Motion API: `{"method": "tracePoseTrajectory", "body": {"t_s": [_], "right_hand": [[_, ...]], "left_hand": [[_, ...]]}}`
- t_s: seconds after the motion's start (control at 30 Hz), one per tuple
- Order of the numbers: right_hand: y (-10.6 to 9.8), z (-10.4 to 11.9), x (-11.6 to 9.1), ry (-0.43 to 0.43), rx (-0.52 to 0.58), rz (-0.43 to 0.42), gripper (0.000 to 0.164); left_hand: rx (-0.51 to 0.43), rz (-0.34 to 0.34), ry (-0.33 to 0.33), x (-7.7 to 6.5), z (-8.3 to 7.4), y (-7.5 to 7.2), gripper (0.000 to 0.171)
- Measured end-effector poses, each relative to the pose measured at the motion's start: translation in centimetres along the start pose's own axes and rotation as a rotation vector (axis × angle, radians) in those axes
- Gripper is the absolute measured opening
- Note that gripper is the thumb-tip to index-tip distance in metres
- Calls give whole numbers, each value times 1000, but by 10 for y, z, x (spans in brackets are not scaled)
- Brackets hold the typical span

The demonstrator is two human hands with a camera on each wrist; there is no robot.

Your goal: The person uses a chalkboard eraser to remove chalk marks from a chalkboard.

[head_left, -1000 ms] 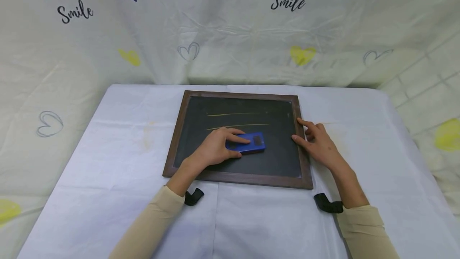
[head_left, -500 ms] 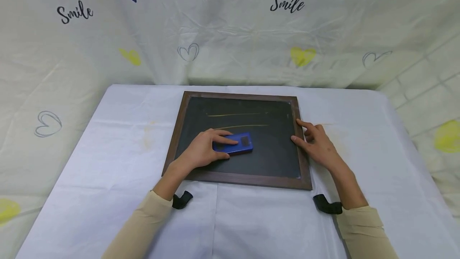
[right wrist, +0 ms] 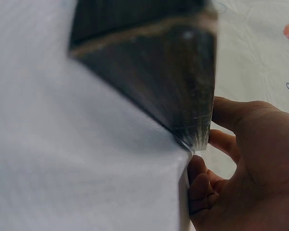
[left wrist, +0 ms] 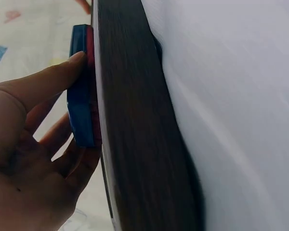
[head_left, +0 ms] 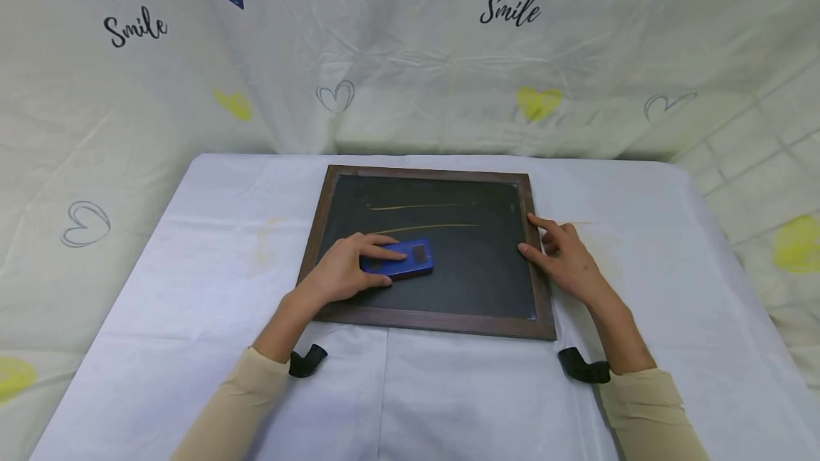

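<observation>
A blackboard with a dark wooden frame lies flat on the table. Two yellow chalk lines cross it, the upper line and the lower line. Below them my left hand grips a blue board eraser, its thumb on the near side and fingers over the top. From the left wrist, the eraser shows a red felt face down against the board. My right hand rests at the frame's right side, thumb and index fingertips on the wood; in the right wrist view its other fingers are bent beside the frame.
A white cloth covers the table, with faint yellowish smudges left of the board. Behind it hangs a pale curtain printed with hearts, balloons and lettering. Black wrist mounts sit at both cuffs.
My left hand has slid the eraser leftward across the lower part of the board. The right hand stays at the frame's right side. Both chalk lines look the same.
</observation>
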State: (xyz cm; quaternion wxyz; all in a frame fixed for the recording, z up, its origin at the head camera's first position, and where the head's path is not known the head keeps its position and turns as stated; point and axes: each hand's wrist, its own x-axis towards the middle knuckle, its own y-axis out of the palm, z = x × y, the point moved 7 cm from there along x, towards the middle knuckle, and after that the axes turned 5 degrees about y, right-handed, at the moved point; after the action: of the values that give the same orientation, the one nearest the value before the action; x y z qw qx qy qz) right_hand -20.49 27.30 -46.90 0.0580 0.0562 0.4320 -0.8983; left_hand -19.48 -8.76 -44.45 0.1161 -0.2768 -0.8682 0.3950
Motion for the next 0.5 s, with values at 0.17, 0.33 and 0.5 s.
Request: {"method": "tracePoseTrajectory", "body": {"t_s": [0.17,0.33,0.5], "right_hand": [[-1,1,0,-11,-1,-7,71],[-1,2,0,-12,-6,-9,71],[-1,0,0,-3,-10,-4,71]], "left_hand": [[-3,-20,-5,-10,6,-8,46],[-20,-33,-29,-20,14,-15,45],[-29,-39,-50,-29,23,-20,45]]}}
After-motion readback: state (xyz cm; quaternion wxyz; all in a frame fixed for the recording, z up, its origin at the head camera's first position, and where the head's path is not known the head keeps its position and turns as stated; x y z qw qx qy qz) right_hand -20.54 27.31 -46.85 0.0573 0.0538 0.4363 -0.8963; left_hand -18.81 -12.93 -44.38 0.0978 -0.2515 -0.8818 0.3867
